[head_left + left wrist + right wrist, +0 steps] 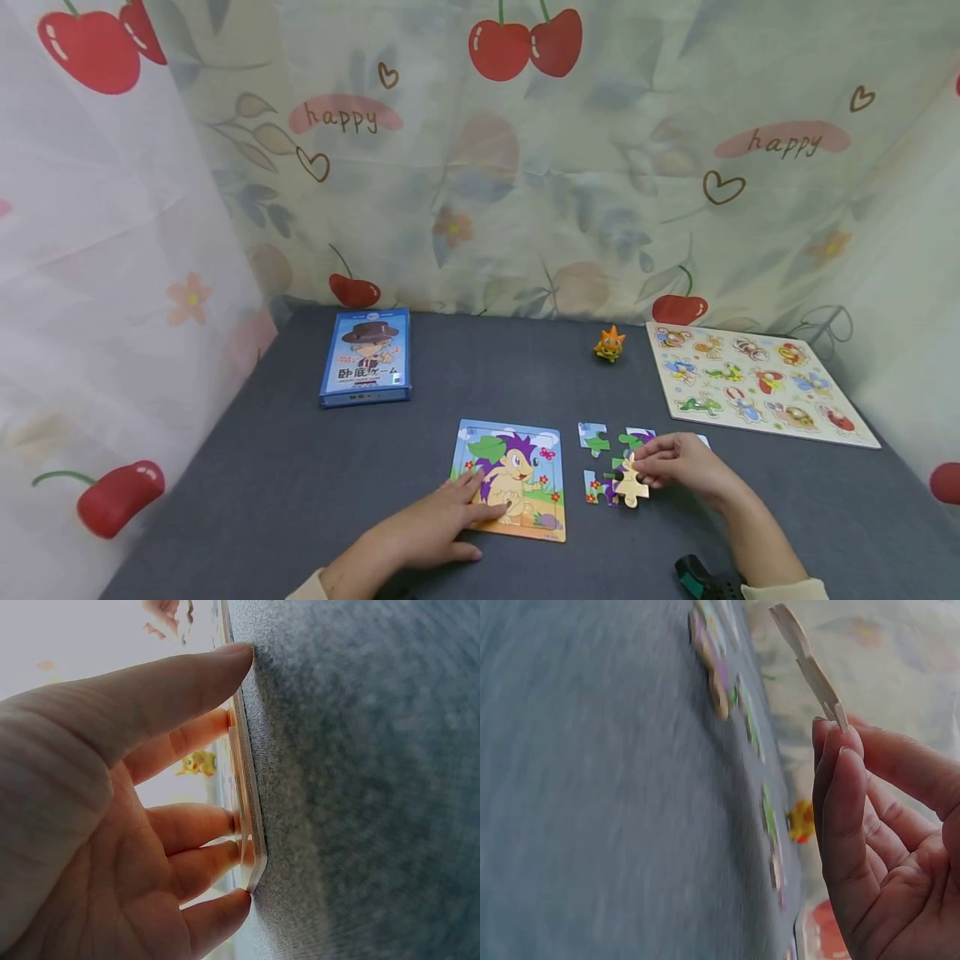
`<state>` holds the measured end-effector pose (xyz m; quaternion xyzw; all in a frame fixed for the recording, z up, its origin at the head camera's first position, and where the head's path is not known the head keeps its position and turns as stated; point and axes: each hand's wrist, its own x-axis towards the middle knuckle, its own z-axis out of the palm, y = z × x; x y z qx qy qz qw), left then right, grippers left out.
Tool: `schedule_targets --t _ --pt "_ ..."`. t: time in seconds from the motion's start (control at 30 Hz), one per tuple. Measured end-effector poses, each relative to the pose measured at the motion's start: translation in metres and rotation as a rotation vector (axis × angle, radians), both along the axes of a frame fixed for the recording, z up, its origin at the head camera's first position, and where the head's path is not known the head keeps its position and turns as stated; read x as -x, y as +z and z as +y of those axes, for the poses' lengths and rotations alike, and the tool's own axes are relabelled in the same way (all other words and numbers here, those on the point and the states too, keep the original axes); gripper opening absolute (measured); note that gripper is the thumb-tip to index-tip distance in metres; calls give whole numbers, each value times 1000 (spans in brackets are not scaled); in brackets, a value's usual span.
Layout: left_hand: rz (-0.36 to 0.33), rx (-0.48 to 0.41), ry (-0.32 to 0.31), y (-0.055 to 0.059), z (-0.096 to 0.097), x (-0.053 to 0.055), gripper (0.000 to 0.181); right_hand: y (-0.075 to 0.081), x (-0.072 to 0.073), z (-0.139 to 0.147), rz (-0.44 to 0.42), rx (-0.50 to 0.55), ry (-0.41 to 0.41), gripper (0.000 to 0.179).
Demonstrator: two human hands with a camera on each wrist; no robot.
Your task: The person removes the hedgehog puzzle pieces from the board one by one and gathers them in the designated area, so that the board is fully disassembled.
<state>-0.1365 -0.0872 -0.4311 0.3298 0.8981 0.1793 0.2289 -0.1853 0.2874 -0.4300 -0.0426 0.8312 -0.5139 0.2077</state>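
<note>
A square hedgehog jigsaw board point(551, 536) lies flat on the dark cloth. My left hand point(438, 523) rests on its lower left part with fingers spread. Seen from the left wrist, the fingertips touch the board's edge point(253, 802), and the thumb reaches across near the cloth. To the right of the board, my right hand point(688, 468) pinches a wood-coloured jigsaw piece point(632, 490) between thumb and fingers. The right wrist view shows that piece point(808, 664) edge-on, raised off the table. Loose jigsaw pieces point(592, 487) lie under and around it, some partly hidden.
A blue game box point(367, 358) stands back left. At the back right are a small orange toy figure point(610, 343) and a pale insect puzzle board point(765, 383). A black-and-green strap-like object point(693, 577) sits by the right forearm. Printed curtains surround the table.
</note>
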Motion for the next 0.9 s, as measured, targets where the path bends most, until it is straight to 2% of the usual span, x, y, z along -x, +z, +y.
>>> schedule_targets --t 0.3,0.53,0.7,0.9 --pt "18 -6 -12 -1 -1 -1 55 -5 -8 23 31 -16 -12 36" --pt "8 -6 -3 2 0 -2 55 -6 -11 31 -2 -70 -53 39" --pt "13 -7 -4 3 0 -2 55 -9 -12 35 -24 -97 -44 38" --pt "16 -11 -7 3 0 -3 55 -13 -11 34 4 -109 -23 36"
